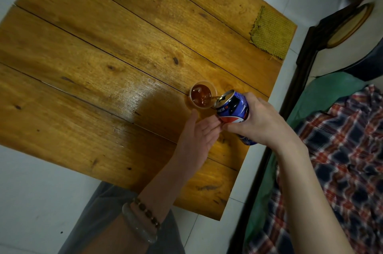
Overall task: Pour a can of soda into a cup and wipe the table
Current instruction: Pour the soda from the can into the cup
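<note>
A blue soda can point(233, 108) is tilted over a small clear cup point(202, 96) on the wooden table point(93, 71). My right hand point(259, 121) grips the can's body. A thin brown stream runs from the can's mouth into the cup, which holds brown, bubbly soda. My left hand point(196, 139) lies on the table just below the cup with straight fingers, its fingertips near the cup's base and under the can. A yellow-green woven cloth point(270, 32) lies flat at the table's far right corner.
White tiled floor point(31, 191) surrounds the table. To the right stands a dark wooden bed frame point(298, 79) with a green sheet and a plaid cloth point(342, 160). My grey-clad leg point(99, 208) is below the table's near edge.
</note>
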### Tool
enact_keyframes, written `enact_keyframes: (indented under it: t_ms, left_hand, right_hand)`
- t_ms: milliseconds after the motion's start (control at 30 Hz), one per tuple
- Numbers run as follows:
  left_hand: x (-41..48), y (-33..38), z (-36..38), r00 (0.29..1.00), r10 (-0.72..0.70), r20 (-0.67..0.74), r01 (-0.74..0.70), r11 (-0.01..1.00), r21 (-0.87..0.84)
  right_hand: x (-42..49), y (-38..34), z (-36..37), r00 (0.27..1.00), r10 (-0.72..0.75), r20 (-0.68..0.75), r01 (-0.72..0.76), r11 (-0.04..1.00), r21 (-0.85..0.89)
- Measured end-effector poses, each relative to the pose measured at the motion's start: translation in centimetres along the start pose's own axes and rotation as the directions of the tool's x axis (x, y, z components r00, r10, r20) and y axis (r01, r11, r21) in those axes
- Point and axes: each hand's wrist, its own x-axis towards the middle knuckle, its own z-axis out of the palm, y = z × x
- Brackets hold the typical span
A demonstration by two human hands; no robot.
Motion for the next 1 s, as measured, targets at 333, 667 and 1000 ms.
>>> enact_keyframes:
  t_ms: [333, 667, 1000]
  left_hand:
    - [0.23, -0.21, -0.37, 0.998, 0.058, 0.014, -0.059, 0.994, 0.089]
    - [0.14, -0.19, -0.31, 0.995, 0.097, 0.013, -0.098, 0.983, 0.155]
    - [0.15, -0.19, -0.42, 0.989, 0.136, 0.049, -0.144, 0.954, 0.263]
  right_hand:
    - [0.07, -0.02, -0.29, 1.000, -0.006, 0.008, 0.006, 1.000, -0.016]
    - [0.15, -0.21, -0.40, 1.000, -0.013, 0.001, 0.013, 0.999, -0.031]
    - [0.14, -0.41, -0.67, 1.000, -0.016, -0.006, 0.016, 0.999, -0.043]
